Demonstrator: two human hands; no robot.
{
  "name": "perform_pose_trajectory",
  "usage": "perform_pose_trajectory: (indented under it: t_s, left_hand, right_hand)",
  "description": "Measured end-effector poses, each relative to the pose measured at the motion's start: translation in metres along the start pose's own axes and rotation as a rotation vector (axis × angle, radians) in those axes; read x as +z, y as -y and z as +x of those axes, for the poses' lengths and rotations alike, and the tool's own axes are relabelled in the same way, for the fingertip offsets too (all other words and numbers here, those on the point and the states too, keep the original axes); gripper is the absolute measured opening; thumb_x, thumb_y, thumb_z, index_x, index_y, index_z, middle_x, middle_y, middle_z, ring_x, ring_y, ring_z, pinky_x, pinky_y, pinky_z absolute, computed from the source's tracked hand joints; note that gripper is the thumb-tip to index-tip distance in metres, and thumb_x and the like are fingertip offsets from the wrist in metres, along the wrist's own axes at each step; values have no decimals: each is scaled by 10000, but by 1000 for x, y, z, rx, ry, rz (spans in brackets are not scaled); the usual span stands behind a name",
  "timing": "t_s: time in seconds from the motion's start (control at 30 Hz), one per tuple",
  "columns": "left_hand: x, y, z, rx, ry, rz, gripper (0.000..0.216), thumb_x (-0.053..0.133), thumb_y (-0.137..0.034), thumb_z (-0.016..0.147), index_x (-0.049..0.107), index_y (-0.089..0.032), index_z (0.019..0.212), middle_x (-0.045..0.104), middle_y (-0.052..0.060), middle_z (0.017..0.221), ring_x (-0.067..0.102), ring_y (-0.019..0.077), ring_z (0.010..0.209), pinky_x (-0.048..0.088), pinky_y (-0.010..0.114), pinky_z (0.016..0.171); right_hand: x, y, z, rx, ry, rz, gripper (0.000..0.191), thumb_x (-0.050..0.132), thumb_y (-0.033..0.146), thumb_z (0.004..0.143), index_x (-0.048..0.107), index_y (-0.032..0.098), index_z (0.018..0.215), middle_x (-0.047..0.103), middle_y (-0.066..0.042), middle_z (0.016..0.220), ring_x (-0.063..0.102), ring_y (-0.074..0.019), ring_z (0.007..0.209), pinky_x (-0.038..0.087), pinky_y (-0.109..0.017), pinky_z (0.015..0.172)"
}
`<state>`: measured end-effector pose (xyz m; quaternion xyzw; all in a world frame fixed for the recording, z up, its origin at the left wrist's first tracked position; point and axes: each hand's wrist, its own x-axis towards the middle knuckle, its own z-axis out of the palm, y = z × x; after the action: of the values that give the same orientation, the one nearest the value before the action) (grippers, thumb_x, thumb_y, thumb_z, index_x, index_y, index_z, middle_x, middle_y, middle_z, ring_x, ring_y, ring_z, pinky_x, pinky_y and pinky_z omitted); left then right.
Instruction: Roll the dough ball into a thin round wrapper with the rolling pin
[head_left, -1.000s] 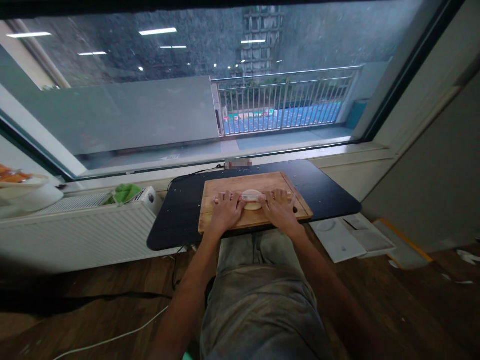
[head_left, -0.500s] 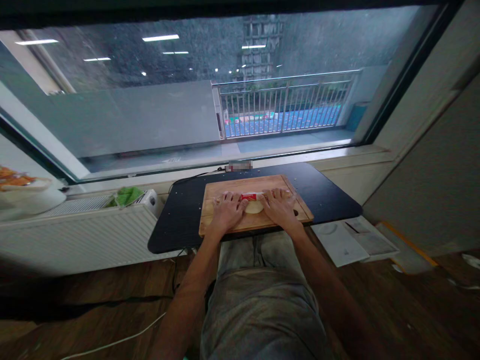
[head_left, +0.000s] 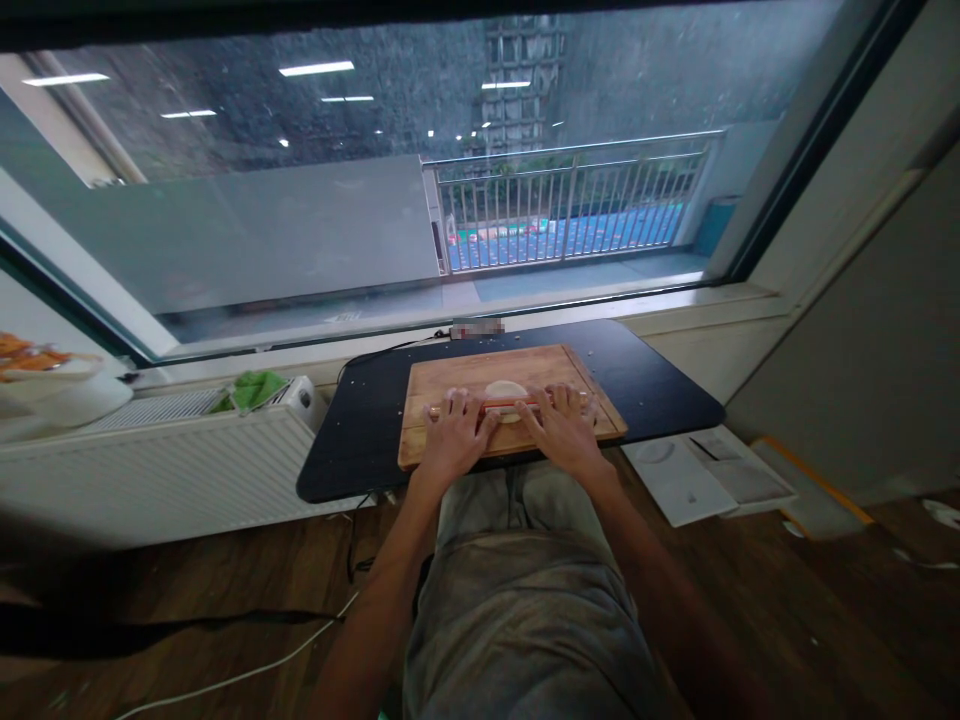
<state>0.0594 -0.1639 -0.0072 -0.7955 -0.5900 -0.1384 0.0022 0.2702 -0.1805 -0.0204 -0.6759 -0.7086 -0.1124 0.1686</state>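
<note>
A wooden cutting board lies on the black table in front of me. Across it runs a rolling pin with a strip of red on its middle. My left hand rests over the pin's left end, fingers curved over it, while my right hand lies the same way over the right end. Between the hands, a round flat piece of dough shows beyond the pin, and part of it is under the pin. The ends of the pin are mostly covered by my fingers.
A power strip with a cable sits at the table's far edge, under the window. To the left stands a radiator with a green cloth on top. A white box lies low at the right.
Both hands have drawn the rolling pin toward me over the dough. The dough, earlier seen on the near side of the pin, now shows mostly on its far side. The red label has turned.
</note>
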Motion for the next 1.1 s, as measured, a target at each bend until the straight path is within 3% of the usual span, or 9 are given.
perform_pose_trajectory:
  t_s: [0.3, 0.43, 0.67, 0.87, 1.1]
  left_hand:
    - [-6, 3, 39, -22, 81, -19, 582, 286, -572, 1187, 559, -309, 1629, 434, 138, 1797, 333, 403, 1668, 299, 785, 1303]
    - [-7, 6, 48, -19, 105, -19, 593, 270, -576, 1186, 582, -274, 1590, 479, 159, 1753, 375, 400, 1633, 310, 776, 1298]
    - [2, 9, 24, 44, 12, 13, 590, 324, -595, 1177, 524, -265, 1624, 589, 163, 1596, 476, 381, 1501, 401, 675, 1258]
    - [6, 7, -4, 29, -40, 15, 547, 337, -579, 1179, 536, -277, 1590, 613, 153, 1544, 510, 368, 1447, 420, 643, 1235]
    - [0, 6, 8, 29, 34, 43, 548, 293, -569, 1185, 559, -258, 1550, 581, 173, 1570, 499, 384, 1460, 411, 678, 1235]
  right_hand:
    - [2, -2, 37, -5, 134, 88, 931, 401, 910, 1023, 440, 294, 1720, 448, -201, 1743, 335, -447, 1601, 204, -791, 1268]
    - [0, -4, 48, 14, 209, 90, 941, 424, 930, 1000, 423, 335, 1729, 440, -182, 1750, 338, -470, 1607, 171, -822, 1265]
    - [-1, -5, 30, -38, 115, 123, 859, 402, 893, 1033, 531, 283, 1625, 577, -179, 1595, 426, -421, 1510, 259, -783, 1251]
    - [-4, -3, 3, -26, 38, 148, 646, 295, 694, 1153, 582, 291, 1568, 637, -156, 1478, 481, -363, 1410, 283, -730, 1253]
    - [-7, -5, 13, -117, 153, 14, 548, 214, 471, 1199, 574, 337, 1591, 594, -156, 1580, 447, -381, 1443, 314, -754, 1222]
